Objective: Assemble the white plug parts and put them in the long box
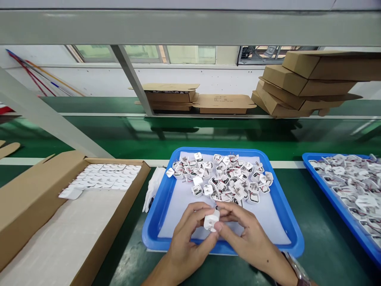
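Note:
Between the fingertips of both hands is a small white plastic housing (210, 221), held over the front of a blue tray (149, 234). My left hand (190, 238) grips it from the left, fingers curled and thumb underneath. My right hand (248, 234) pinches it from the right with thumb and fingers. Just beyond the hands, many white housings (229, 178) with dark inner parts and thin red and black wires lie heaped on the white sheet lining the tray.
To the left is an open cardboard box (119, 222) with rows of white pieces (104, 176) at its far end. A white glove (154, 186) lies beside the tray. A second blue tray (336, 206) at right is full of white parts. Stacked cartons (306, 87) stand behind a metal frame (133, 79).

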{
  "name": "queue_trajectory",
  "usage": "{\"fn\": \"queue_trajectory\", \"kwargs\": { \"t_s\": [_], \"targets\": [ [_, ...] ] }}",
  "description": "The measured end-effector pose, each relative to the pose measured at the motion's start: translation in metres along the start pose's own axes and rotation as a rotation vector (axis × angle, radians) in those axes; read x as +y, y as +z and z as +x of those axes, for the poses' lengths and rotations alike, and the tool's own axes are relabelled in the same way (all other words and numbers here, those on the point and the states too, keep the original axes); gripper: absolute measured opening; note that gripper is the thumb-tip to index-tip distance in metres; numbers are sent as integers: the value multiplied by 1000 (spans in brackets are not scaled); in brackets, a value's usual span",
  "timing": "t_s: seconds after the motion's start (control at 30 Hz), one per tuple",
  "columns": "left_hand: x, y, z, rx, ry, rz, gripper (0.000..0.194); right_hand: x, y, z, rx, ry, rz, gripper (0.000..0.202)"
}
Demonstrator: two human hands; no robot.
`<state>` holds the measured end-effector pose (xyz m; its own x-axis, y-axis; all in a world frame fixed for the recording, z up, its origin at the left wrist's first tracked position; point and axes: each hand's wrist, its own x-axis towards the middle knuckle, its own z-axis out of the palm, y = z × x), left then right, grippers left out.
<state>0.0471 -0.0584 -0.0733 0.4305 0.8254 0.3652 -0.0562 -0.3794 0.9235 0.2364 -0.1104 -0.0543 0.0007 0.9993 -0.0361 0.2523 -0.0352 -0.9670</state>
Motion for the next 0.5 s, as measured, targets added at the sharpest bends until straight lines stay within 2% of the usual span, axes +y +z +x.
{"fn": "queue_trajectory", "kwargs": {
  "t_s": [0.07, 0.13, 0.2, 0.3, 0.4, 0.5],
  "targets": [
    [2, -5, 5, 24, -111, -134, 36, 2, -1, 0, 40, -69, -20, 38],
    [5, -13, 11, 51, -270, -371, 31, 4, -1, 1, 105, -169, -35, 33],
    [7, -20, 19, 89, -394, -603, 41, 6, 0, 3, 167, -272, -49, 28],
    [9, -25, 26, 140, -434, -779, 54, 10, 4, 4, 228, -392, -101, 26],
    [21, -28, 21, 179, -374, -698, 46, 14, 9, 1, 242, -489, -197, 26],
    [48, -41, 7, 198, -245, -388, 35, 19, 10, -3, 257, -497, -339, 26]
  ]
}}
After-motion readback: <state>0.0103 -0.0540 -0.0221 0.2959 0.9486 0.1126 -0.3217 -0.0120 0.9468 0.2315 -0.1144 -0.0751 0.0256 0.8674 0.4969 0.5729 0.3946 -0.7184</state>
